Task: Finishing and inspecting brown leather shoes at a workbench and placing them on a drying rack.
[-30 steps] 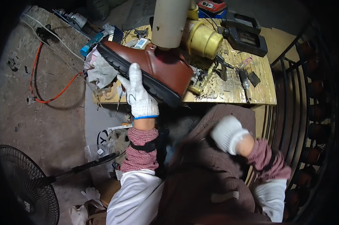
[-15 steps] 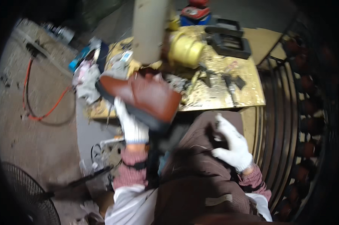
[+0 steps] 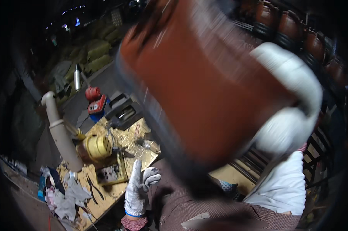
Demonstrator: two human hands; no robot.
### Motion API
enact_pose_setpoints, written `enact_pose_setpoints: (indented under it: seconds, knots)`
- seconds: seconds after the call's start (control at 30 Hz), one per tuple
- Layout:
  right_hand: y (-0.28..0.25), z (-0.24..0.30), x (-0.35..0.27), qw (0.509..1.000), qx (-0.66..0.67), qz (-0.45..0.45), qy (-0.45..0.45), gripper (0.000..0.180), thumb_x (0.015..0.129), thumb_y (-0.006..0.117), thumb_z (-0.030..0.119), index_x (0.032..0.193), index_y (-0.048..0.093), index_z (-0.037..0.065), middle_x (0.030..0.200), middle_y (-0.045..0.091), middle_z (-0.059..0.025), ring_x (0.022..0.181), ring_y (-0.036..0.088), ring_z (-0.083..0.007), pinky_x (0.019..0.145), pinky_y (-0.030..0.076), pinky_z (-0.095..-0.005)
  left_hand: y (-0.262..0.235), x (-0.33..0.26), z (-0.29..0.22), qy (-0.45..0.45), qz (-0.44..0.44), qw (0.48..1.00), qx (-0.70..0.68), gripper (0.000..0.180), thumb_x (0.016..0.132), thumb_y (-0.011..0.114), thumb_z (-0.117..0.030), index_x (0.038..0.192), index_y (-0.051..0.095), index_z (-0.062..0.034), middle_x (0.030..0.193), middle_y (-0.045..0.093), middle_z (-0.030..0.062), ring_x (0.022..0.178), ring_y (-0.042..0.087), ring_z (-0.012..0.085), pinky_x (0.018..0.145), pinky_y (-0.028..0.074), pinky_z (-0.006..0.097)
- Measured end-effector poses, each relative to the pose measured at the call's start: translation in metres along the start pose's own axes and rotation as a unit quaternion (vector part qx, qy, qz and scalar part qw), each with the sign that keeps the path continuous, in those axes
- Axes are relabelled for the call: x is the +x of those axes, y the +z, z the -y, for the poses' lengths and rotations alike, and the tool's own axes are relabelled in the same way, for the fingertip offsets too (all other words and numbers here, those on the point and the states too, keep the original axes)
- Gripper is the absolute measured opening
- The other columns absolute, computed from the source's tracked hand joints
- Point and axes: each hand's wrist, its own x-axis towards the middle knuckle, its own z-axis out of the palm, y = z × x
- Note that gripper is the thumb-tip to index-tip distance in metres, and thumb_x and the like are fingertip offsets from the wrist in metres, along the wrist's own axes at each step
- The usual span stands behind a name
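Note:
A brown shoe with a dark sole fills much of the middle and upper right, very near and smeared by motion. Gripping it from its right side is my right hand in a white knit glove, with the fingers over the upper edge and the thumb lower down. My left hand, gloved too, is raised beside the bench's front edge. Its index finger is stretched and the others are loosely bent, with nothing held. Part of the bench and my lap are hidden behind the shoe.
On the wooden bench are a yellow motor, pliers, rags and a black tray. A beige duct pipe stands at left. A rack with several brown shoes is at right.
The shoe has passed from my left hand to my right and risen rightward, close to the camera. My left hand is now empty. The view has swung to the right.

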Motion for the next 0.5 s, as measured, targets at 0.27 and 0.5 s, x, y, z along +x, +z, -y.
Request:
enact_pose_setpoints:
  seconds: [0.27,0.5]
  knots:
    - [-0.150,-0.036,0.227,0.451,-0.812,0.290,-0.229,0.040,0.099,0.056,0.039,0.118,0.067,0.006,0.111,0.072,-0.0178,0.101,0.070,-0.0300,0.088,0.056,-0.0394,-0.002,0.057,0.055,-0.128,-0.013,0.992,-0.021,0.087,0.102,0.046,-0.067,0.165,0.024,-0.0104,0.128,0.062,0.0173,0.104,0.064,0.0255,0.093,0.052,0.038]
    - [-0.126,-0.165,0.271,0.444,-0.875,0.120,-0.151,0.043,0.093,0.063,0.043,0.114,0.073,0.007,0.104,0.071,-0.0212,0.103,0.067,-0.0381,0.092,0.052,-0.0460,-0.117,0.054,0.155,-0.150,-0.083,0.962,-0.215,0.039,0.107,0.052,-0.045,0.121,0.053,-0.0079,0.095,0.057,0.0057,0.083,0.054,0.0194,0.075,0.048,0.036]
